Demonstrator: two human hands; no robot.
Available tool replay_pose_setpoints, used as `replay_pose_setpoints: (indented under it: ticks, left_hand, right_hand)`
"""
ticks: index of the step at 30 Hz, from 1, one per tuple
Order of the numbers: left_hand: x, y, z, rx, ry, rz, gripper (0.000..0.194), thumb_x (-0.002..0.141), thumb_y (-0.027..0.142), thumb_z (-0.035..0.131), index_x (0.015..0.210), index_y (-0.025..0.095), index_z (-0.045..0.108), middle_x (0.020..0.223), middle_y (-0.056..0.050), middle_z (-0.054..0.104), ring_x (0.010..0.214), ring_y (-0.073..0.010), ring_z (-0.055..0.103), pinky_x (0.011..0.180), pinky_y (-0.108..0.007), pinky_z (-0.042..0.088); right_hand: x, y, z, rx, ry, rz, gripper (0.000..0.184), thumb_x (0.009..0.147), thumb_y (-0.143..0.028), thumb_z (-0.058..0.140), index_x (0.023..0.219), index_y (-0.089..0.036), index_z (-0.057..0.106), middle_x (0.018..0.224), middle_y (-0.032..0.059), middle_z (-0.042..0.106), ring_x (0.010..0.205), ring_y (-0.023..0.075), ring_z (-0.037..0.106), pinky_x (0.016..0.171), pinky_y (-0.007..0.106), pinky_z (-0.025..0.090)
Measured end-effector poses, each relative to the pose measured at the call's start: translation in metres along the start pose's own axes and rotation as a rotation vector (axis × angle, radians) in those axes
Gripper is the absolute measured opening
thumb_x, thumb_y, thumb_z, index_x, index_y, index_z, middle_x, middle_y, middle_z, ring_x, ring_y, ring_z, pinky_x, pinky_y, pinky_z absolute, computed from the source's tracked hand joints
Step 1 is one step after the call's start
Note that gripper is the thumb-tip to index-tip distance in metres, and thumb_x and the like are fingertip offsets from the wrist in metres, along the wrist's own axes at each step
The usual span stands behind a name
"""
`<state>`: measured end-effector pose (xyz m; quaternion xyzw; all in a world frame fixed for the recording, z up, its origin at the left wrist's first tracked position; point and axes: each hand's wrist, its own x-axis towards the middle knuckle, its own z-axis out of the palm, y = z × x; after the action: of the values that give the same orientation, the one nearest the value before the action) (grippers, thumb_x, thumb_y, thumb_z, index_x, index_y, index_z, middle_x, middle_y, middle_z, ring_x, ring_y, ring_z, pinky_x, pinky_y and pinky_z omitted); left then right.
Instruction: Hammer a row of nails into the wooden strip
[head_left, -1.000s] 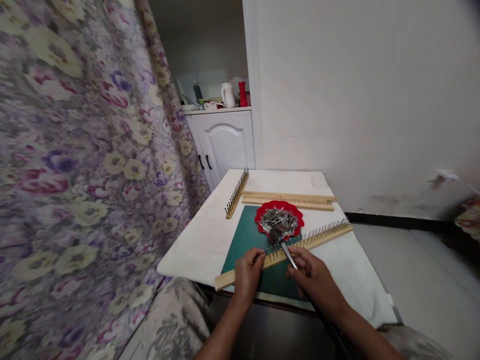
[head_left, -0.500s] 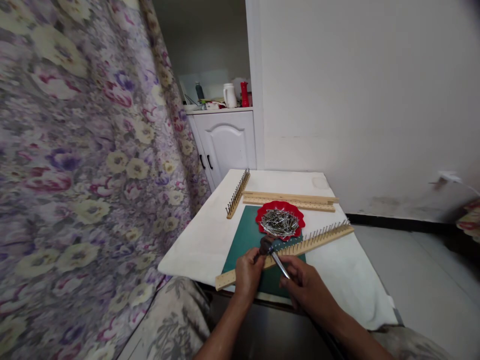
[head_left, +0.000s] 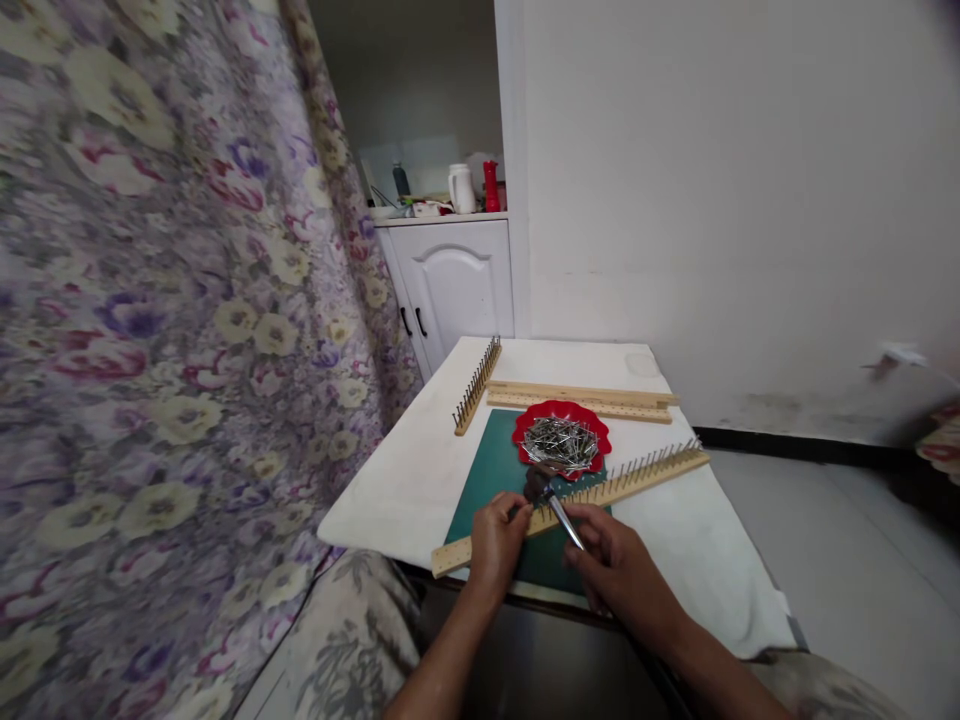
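My right hand (head_left: 622,560) is closed round the handle of a hammer (head_left: 564,518). The hammer has a dark head and a shiny metal shaft. Its head hovers just above the fingertips of my left hand (head_left: 499,545). Those fingers are pinched at a wooden strip (head_left: 626,490), around what looks like a nail, mostly hidden by the fingers and hammer. Upright nails stand in a row along the strip's right part, while its left end shows only small holes. Beneath the strip lies a green mat (head_left: 480,480).
A red scalloped dish (head_left: 519,440) full of loose nails sits behind the hammer. Further back lie drilled wooden strips (head_left: 585,398); at the left is another strip studded with nails (head_left: 478,388). A white cloth (head_left: 397,480) covers the table. A floral curtain (head_left: 187,350) hangs left.
The hammer head has risen slightly off the strip, and my right hand has shifted a little to the right with it. My left hand keeps its place.
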<state>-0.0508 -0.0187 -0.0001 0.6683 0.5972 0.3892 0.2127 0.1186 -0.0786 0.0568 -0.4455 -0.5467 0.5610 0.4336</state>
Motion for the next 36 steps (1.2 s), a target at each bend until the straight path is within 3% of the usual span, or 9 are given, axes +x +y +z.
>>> replay_pose_setpoints:
  ticks: [10,24,36]
  left_hand:
    - [0.001,-0.002,0.0,-0.016,-0.017,0.038,0.018,0.08,0.025,0.049,0.072,0.017,0.064,0.074,-0.001,0.064,0.069,-0.0136,0.057,0.062,-0.021,0.036]
    - [0.001,-0.005,0.001,0.023,-0.011,0.034,0.018,0.079,0.026,0.05,0.066,0.017,0.06,0.066,0.001,0.057,0.064,-0.0126,0.052,0.058,-0.021,0.033]
    - [0.001,0.001,-0.003,0.041,-0.035,0.011,0.02,0.079,0.025,0.049,0.062,0.016,0.055,0.063,0.001,0.054,0.062,-0.0129,0.051,0.056,-0.021,0.031]
  right_hand:
    - [0.001,-0.001,-0.001,-0.021,0.014,-0.008,0.038,0.079,-0.02,0.051,0.117,-0.02,0.051,0.065,-0.0057,0.059,0.031,0.0046,0.044,0.032,0.016,0.035]
    - [0.003,0.005,0.003,-0.058,-0.008,-0.02,0.039,0.078,-0.015,0.051,0.116,-0.022,0.052,0.06,-0.0084,0.053,0.034,0.0056,0.044,0.034,0.017,0.039]
    - [0.0,-0.009,0.005,-0.089,-0.02,0.018,0.036,0.079,-0.019,0.051,0.115,-0.02,0.052,0.062,-0.007,0.055,0.035,0.0067,0.045,0.035,0.018,0.041]
